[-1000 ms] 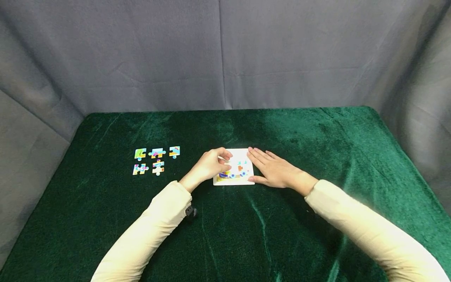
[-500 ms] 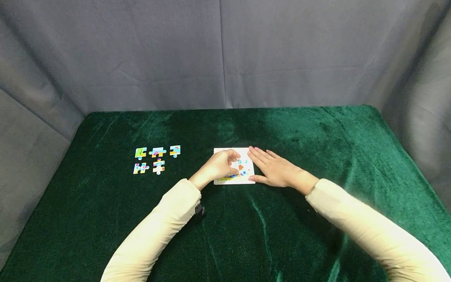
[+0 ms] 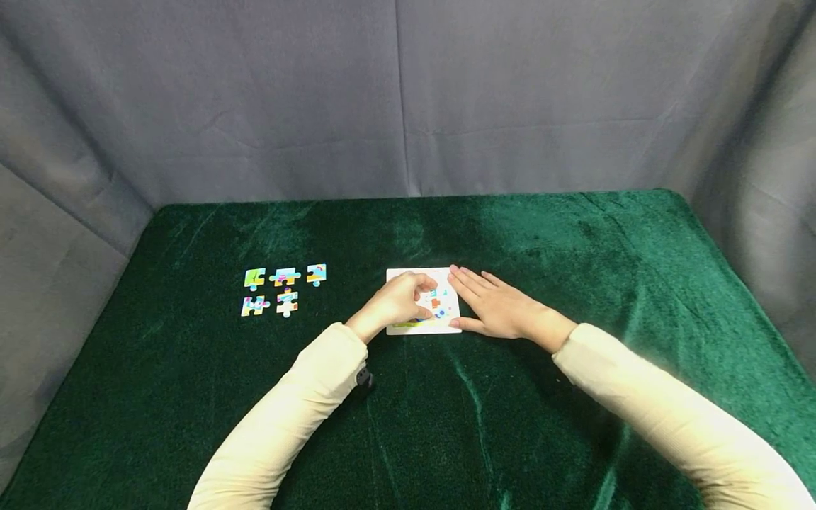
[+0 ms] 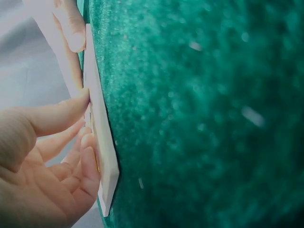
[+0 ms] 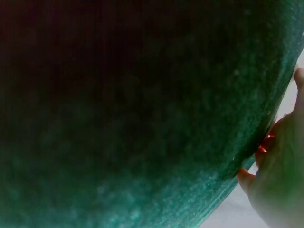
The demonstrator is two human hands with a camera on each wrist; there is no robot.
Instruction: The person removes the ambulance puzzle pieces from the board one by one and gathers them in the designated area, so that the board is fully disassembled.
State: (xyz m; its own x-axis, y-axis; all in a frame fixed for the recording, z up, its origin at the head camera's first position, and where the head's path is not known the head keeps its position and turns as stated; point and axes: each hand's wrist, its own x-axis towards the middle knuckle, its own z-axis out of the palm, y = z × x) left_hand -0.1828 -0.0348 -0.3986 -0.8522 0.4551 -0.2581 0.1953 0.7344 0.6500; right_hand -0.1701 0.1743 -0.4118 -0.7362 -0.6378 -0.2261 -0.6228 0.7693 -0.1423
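A white puzzle board [image 3: 446, 329] with a coloured picture lies flat on the table. My left hand [image 3: 401, 297] is over its middle, thumb and fingers bent down to the surface and spread apart. In the left wrist view, the left thumb [image 4: 64, 114] touches the board [image 4: 107, 166] and the curled fingers come right up to it. I cannot tell whether a puzzle piece is between them. My right hand [image 3: 497, 308] lies flat at the board's right edge, fingers straight, fingertips on the rim. The right wrist view shows only part of that hand [image 5: 280, 161].
Several loose jigsaw pieces lie left of the board in two rows, among them a green one [image 3: 253, 278], a purple one [image 3: 285, 277] and a blue one [image 3: 316, 273]. Green velvet [image 3: 574, 248] covers the table. A grey curtain [image 3: 287, 106] hangs behind.
My left hand has shifted right across the board, from its left part to its middle, uncovering the upper left corner. My right hand and the loose pieces have stayed in place.
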